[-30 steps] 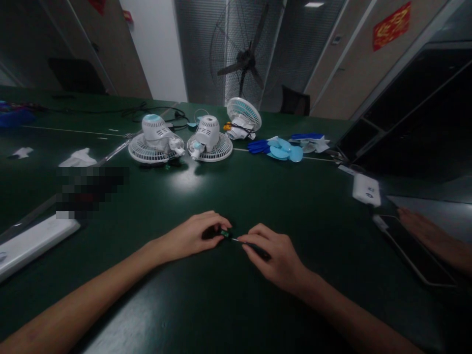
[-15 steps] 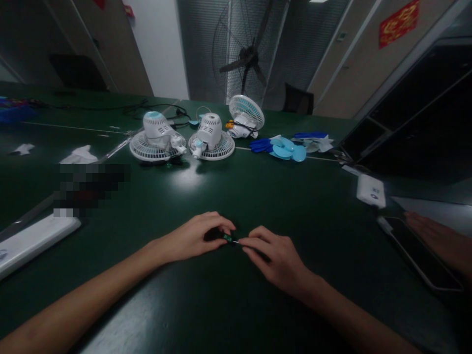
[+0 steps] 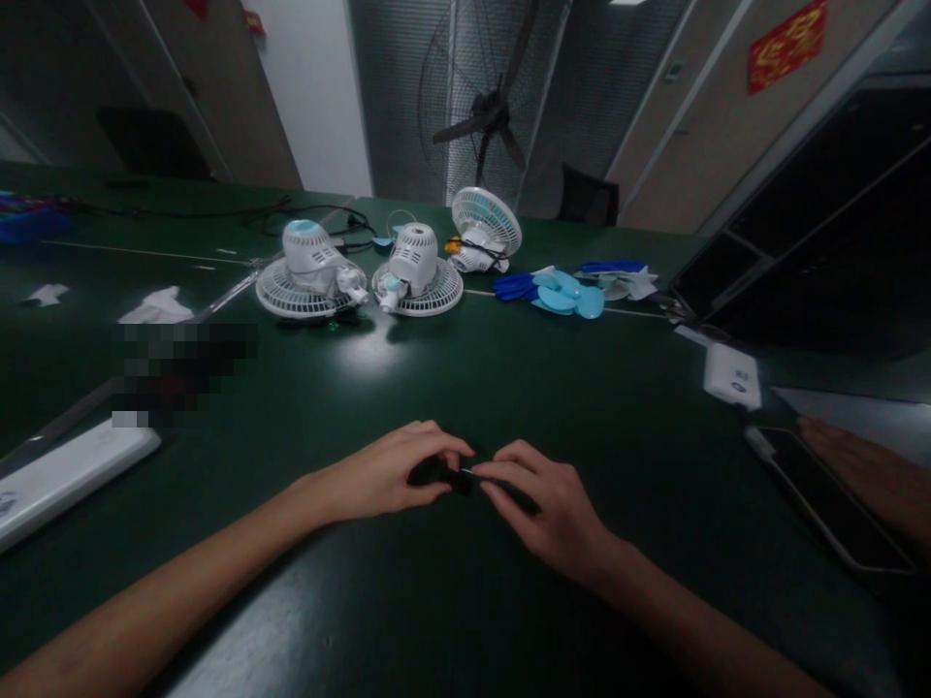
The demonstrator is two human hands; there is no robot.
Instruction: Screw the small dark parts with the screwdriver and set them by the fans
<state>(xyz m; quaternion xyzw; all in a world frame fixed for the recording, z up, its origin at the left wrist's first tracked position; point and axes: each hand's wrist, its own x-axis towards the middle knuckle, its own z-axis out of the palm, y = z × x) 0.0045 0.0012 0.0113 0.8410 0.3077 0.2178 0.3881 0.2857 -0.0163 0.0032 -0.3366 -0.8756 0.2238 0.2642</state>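
We see two bare arms, uncovered from the near edge of the view to the fingertips. The left forearm (image 3: pixel 196 574), long and slender, narrows smoothly toward the wrist; the left hand (image 3: pixel 397 472) has slim fingers and a smooth back. On the right we find a similarly tapering right forearm (image 3: pixel 690 609) and a right hand (image 3: pixel 547 506) with rounded knuckles. Nails and finer skin detail we cannot resolve in the dim light.
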